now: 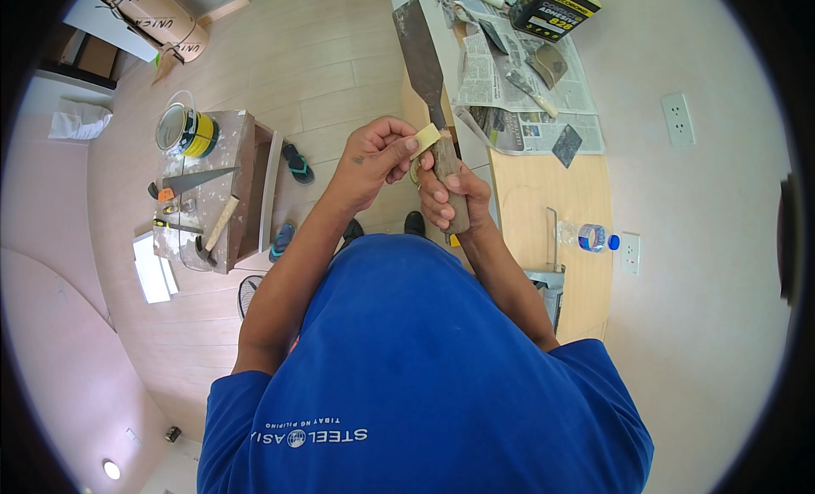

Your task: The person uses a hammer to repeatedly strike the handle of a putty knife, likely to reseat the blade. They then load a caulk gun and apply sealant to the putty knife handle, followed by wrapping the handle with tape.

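Observation:
My right hand (pixel 469 191) is wrapped around the wooden handle of a machete (pixel 422 61). Its broad, dark, worn blade points up and away from me, slightly to the left. Between the thumb and fingers of my left hand (pixel 371 163) is a pale yellow strip (pixel 427 138) that looks like tape. The strip's end lies against the top of the handle, close to where the blade starts. Part of a yellowish curved piece shows below it, mostly covered by my fingers.
Right, a wooden counter (pixel 543 184) bears newspaper (pixel 501 95), a black-and-yellow box (pixel 553 10), a putty knife (pixel 533 93) and a plastic bottle (pixel 592 238). Left, a paint-stained cabinet (pixel 233 146) holds a can (pixel 197 134), a handsaw (pixel 199 181) and a hammer (pixel 222 222). Slippers (pixel 298 165) lie beside it.

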The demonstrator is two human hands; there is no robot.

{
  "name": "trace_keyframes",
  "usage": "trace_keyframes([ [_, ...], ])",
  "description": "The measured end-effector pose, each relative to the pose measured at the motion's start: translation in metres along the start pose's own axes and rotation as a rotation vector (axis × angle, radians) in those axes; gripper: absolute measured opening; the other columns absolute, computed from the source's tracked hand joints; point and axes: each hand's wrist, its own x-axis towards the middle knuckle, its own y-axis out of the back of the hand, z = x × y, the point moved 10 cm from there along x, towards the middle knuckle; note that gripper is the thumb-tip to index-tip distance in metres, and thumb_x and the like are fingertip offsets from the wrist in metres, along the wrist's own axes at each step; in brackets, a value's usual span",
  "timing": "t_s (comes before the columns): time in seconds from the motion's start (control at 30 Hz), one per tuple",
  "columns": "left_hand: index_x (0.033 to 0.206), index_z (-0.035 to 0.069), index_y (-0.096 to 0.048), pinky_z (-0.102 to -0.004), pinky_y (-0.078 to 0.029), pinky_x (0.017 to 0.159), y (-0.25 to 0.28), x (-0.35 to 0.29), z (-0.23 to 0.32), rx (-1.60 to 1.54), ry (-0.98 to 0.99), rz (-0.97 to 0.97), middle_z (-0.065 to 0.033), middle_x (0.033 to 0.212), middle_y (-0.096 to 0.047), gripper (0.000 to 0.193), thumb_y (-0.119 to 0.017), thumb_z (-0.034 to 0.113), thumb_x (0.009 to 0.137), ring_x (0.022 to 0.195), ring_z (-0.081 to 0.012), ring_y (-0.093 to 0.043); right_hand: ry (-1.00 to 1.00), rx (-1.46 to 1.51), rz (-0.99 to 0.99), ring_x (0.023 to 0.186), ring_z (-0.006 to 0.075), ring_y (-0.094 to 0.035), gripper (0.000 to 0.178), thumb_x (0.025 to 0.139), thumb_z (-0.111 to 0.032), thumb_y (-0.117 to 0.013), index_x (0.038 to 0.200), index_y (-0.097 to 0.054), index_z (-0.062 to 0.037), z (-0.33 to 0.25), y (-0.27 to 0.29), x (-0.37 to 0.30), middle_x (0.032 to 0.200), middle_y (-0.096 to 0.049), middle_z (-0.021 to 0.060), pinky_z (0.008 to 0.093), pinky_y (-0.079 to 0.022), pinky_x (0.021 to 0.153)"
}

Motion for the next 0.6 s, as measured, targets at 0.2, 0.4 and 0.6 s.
trace_keyframes([
  [0.2,0.105,0.006,-0.066,-0.0196,-0.040,0.052,0.003,0.004,-0.014,-0.037,0.051,-0.030,0.0034,0.075,-0.063,0.017,-0.072,0.022,0.103,0.061,-0.0032,-0.055,-0.067,0.179,-0.154,0.050,0.0157,-0.057,0.040,0.092,-0.015,-0.065,0.124,-0.049,0.0024,0.006,-0.012,-0.004,0.079,-0.057,0.0084,0.0308,-0.053,0.045],
  [0.4,0.106,0.007,-0.065,-0.0193,-0.041,0.052,0.020,-0.001,-0.030,-0.118,0.086,0.023,0.0031,0.076,-0.063,0.018,-0.073,0.023,0.102,0.062,-0.0039,-0.057,-0.122,0.360,-0.260,0.051,0.0160,-0.058,0.039,0.093,-0.015,-0.063,0.125,-0.048,0.0028,0.014,-0.023,-0.006,0.080,-0.057,0.0081,0.0312,-0.054,0.045],
  [0.6,0.107,0.006,-0.063,-0.0208,-0.040,0.053,0.004,-0.005,-0.012,-0.150,0.015,-0.070,0.0015,0.077,-0.062,0.019,-0.072,0.022,0.103,0.065,-0.0057,-0.057,-0.107,0.393,-0.275,0.052,0.0164,-0.059,0.039,0.094,-0.015,-0.063,0.125,-0.048,0.0024,0.012,-0.020,-0.003,0.080,-0.057,0.0082,0.0317,-0.055,0.046],
])
